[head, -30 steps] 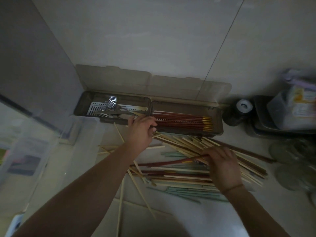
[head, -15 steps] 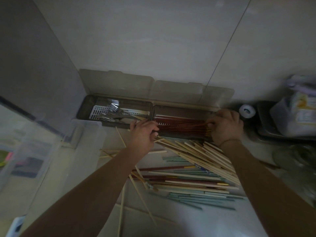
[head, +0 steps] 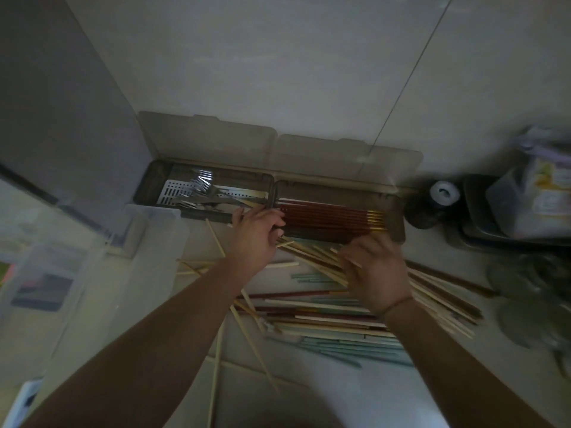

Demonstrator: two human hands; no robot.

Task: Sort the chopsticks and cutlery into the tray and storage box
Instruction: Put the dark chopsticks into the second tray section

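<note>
Chopsticks lie in a loose mixed pile on the counter, just in front of the storage box; red ones already sit in its right compartment; left hand rests at the box's front edge, fingers curled, whether it grips anything I cannot tell; right hand blurred over the pile, grip undeterminable; sticks judged light, stiff, smooth, prone to roll; best pinched mid-length, several at once.

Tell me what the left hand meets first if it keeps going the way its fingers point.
Probably the red chopsticks in the storage box: the left hand sits at the divider, fingers aimed toward that compartment. Depth is unclear; they may already touch.
</note>
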